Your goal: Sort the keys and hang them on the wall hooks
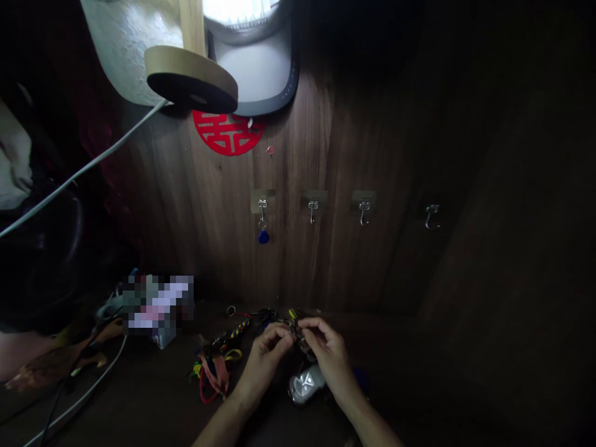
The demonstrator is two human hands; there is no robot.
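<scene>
My left hand (pixel 269 352) and my right hand (pixel 327 351) meet above the dark surface, thumbs and fingers pinched together. Between their fingertips is a small bunch of keys (pixel 298 334), dim and partly hidden by the fingers. A yellow-green piece (pixel 293 314) shows just beyond the fingertips. Beside my right wrist lies a silver oval device with buttons (pixel 305 383), its right part covered by the hand. To the left of my left hand is a tangle of coloured cords (pixel 215 374), with a patterned braided strap (pixel 241 328) behind it.
Metal hooks are fixed along the wooden wall; a blue key fob (pixel 263 236) hangs from the leftmost hook (pixel 262 205). A round lamp (pixel 190 81) with a white cable (pixel 84 171) and caps (pixel 256 68) hang above a red paper ornament (pixel 228 135). A blurred box (pixel 161 307) stands left.
</scene>
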